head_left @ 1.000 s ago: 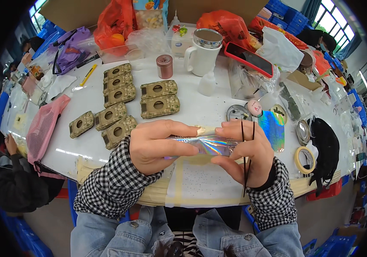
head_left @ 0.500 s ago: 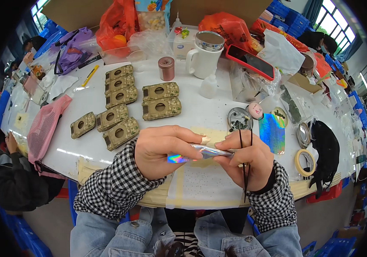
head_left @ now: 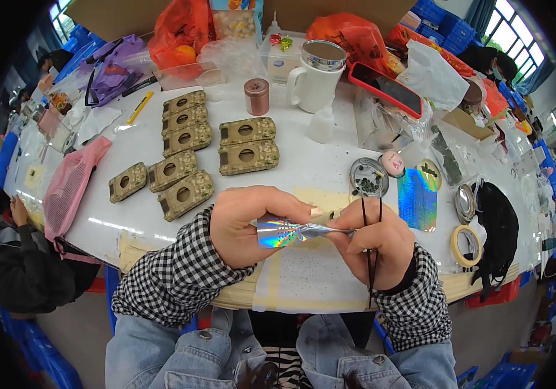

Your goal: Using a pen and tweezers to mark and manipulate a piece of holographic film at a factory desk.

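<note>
**Holds a creased, iridescent silver foil strip [head_left: 274, 233] between two bare hands, partway through being worked**

Pinches the narrowed end of the strip in the right hand [head_left: 376, 249], with thumb and forefinger pressed together and no visible gap. Carries slim, black, straight-armed tweezers [head_left: 371, 285] in the same hand, roughly upright across the fingers. Curls the left hand [head_left: 242, 223] behind the broad, flared end, with the upper digit stretched toward the right fingertips. Cannot tell the exact closure or hold of the left fingers: partly hidden by the strip.

Shows the strip twisted near its middle yet apparently in one piece; to judge by this, not yet finished with. Holds it just above a white, dark-speckled sheet [head_left: 317, 279] edged with pale yellow tape. Bends both wrists inward, bringing the fingertips nearly together, with both forearms, in black-and-white checked sleeves [head_left: 167, 275], slanting in from the lower edge.

Beyond the right fingers, leaves a supply of small, dark green pieces [head_left: 370, 187] in a round, shallow, silvery dish [head_left: 352, 176], apparently in reserve. Near this, has a flat, blue-green iridescent sheet [head_left: 417, 194] lying out of hand. Beyond the left hand, includes eight blocky, camouflage-patterned shells [head_left: 248, 159], set out in loose groups on a glossy white table [head_left: 304, 168], with round holes uncovered. Cannot tell, at this size, any finer work done on them.
</note>
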### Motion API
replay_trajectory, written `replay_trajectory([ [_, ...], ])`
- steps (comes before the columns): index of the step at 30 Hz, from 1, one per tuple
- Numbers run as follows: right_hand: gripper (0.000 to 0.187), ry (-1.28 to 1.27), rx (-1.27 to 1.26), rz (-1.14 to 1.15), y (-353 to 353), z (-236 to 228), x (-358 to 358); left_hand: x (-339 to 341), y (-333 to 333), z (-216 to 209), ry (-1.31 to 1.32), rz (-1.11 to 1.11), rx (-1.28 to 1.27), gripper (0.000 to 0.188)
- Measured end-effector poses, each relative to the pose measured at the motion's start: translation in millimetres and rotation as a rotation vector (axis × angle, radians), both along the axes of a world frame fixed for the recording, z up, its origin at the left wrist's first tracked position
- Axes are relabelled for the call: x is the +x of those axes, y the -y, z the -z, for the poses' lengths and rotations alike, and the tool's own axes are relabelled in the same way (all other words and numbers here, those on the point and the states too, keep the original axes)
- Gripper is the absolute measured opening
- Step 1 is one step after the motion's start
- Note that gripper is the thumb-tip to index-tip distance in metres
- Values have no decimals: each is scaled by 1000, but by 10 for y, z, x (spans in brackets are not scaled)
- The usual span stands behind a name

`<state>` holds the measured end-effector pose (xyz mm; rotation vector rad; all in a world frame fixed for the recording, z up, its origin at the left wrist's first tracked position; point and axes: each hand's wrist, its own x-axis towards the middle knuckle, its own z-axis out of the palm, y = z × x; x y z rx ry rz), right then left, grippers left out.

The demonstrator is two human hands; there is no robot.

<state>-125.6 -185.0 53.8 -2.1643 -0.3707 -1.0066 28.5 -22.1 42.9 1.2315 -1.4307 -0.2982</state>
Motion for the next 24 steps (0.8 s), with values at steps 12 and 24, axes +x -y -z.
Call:
replay_trajectory([
  [12, 28, -119, 55, 67, 49, -32, -43, -79, 60, -122, -576, 12, 352, 19],
  [24, 22, -420, 215, 59, 109, -102, -14, -47, 87, -34, -932, 151, 524, 23],
])
